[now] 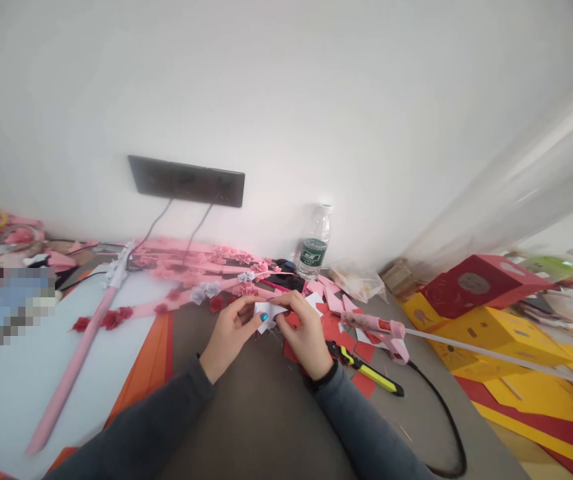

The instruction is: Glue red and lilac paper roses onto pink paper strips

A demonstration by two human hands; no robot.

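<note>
Between both hands, over the middle of the grey table, is a small piece of folded white paper. My left hand is closed on its left side, the blue-nailed thumb pressed on the front. On the right side, my right hand pinches the same paper with fingers and thumb. Just right of my right hand lie red paper squares and a yellow-and-black cutter. A pink glue gun with a long glue stick in it rests beside them.
A water bottle stands by the wall. Pink strips with paper flowers spread behind my left hand. A pink rod lies on white board at left. Red and yellow boxes stand at right. The glue gun's black cord curves along the table's right side.
</note>
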